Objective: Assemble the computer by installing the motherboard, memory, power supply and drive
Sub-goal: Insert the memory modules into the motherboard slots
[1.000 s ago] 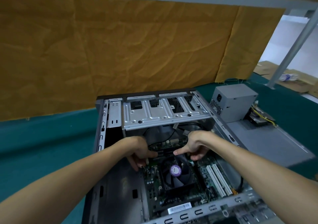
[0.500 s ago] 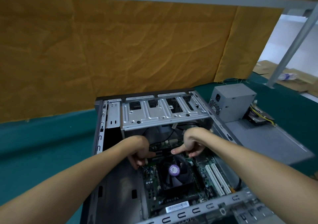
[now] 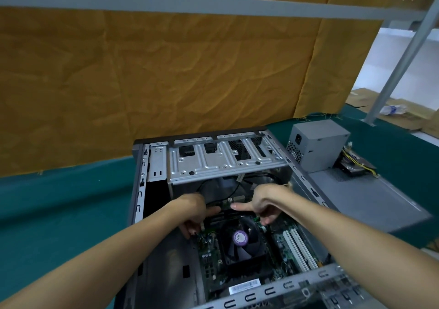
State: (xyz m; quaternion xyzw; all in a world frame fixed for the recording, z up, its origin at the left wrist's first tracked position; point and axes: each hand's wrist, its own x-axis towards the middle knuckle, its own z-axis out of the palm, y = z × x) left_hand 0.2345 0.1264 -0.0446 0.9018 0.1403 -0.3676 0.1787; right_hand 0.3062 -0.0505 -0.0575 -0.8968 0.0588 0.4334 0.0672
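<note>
Head view looks down into an open computer case lying on its side on a green table cover. Both hands work in the narrow gap between the drive cage at the far end and the CPU fan on the motherboard. Left hand and right hand each have fingers curled downward and thumbs stretched toward each other, pressing along a dark strip that looks like a memory module; the fingertips are hidden, so whether they pinch it I cannot tell. Loose black cables cross just behind the hands. Right of the case, a grey power supply stands on a flat grey panel, uninstalled. Crumpled brown paper lines the wall behind, under a grey rail. The case's near rim is cut off by the frame.
</note>
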